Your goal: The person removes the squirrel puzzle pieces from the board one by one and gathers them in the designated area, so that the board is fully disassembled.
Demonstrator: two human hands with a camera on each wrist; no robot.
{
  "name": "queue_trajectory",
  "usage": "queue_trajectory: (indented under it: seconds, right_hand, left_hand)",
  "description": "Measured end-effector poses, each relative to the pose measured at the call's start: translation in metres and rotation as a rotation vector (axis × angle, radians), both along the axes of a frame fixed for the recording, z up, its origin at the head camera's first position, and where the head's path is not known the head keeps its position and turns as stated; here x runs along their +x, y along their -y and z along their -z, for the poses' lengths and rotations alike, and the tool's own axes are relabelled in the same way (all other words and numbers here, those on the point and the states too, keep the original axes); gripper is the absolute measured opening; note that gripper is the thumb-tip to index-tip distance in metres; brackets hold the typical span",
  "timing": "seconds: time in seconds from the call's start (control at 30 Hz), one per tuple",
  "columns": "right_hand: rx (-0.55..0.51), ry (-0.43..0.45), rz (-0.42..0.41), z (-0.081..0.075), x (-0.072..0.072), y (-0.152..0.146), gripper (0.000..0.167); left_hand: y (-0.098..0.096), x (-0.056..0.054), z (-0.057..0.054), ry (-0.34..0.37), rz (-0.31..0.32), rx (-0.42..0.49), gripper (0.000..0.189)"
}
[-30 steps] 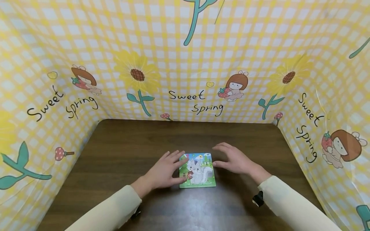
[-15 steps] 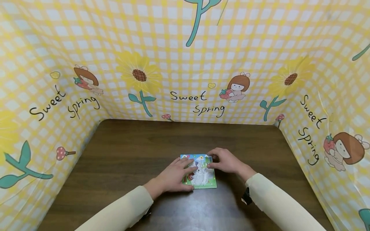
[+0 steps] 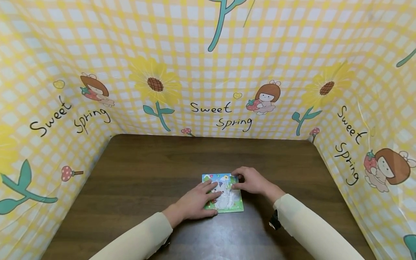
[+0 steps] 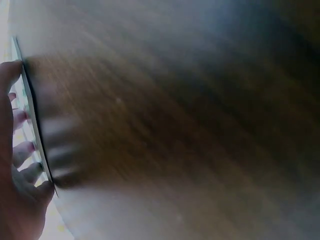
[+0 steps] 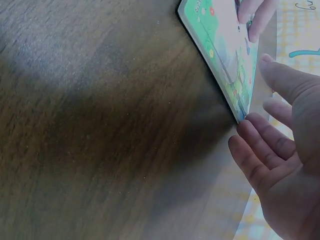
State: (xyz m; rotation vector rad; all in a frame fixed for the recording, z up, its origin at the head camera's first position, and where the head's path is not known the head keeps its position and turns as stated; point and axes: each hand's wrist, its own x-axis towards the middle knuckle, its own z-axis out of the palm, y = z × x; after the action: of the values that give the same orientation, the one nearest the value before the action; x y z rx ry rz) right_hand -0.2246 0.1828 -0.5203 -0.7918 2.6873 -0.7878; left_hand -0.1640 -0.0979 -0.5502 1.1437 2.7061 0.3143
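Observation:
A thin square picture puzzle (image 3: 229,202), printed with a white bushy-tailed animal on a green and blue background, lies flat on the table. My left hand (image 3: 195,202) rests on its left part with the fingers spread, covering some of the picture. In the left wrist view, the fingertips of the left hand (image 4: 22,150) line up along the puzzle's edge (image 4: 36,120). My right hand (image 3: 251,181) is at the upper right corner, thumb and forefinger bent and apart. In the right wrist view, fingers (image 5: 255,135) meet the puzzle's corner (image 5: 237,100), while the thumb stands off from them.
The dark wooden table (image 3: 149,162) extends around the puzzle. A yellow checked cloth (image 3: 208,83) printed with flowers and figures hangs along the back and both sides. A small black item (image 3: 274,220) shows at my right cuff.
My right hand has moved left from beside the puzzle onto its upper right corner, fingers bending in. My left hand has slid further right over the picture. Little differs over the last half second.

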Motion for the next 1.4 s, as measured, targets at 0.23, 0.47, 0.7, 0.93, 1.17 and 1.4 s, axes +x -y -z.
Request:
queue_trajectory:
  seconds: [0.23, 0.47, 0.7, 0.93, 1.17, 1.4]
  right_hand:
    - [-0.019, 0.047, 0.040, 0.000, -0.002, 0.003, 0.042]
    - [-0.033, 0.066, 0.091, 0.004, -0.005, 0.005, 0.039]
    - [-0.012, 0.067, 0.103, 0.011, -0.006, 0.008, 0.039]
    - [0.019, 0.084, 0.094, 0.008, -0.011, 0.009, 0.040]
    - [0.051, 0.066, 0.084, 0.003, -0.014, 0.012, 0.037]
    - [0.042, 0.060, 0.090, 0.002, -0.014, 0.014, 0.037]
  left_hand:
    - [0.000, 0.002, 0.001, 0.000, -0.009, 0.008, 0.069]
    - [-0.005, 0.001, 0.001, -0.017, 0.003, -0.022, 0.070]
    - [-0.008, 0.000, -0.004, -0.027, -0.001, -0.083, 0.070]
    - [-0.007, 0.001, -0.008, -0.016, 0.011, -0.077, 0.070]
    - [-0.008, 0.000, -0.011, -0.028, 0.020, -0.101, 0.071]
    - [-0.007, -0.001, -0.015, -0.054, 0.025, -0.133, 0.072]
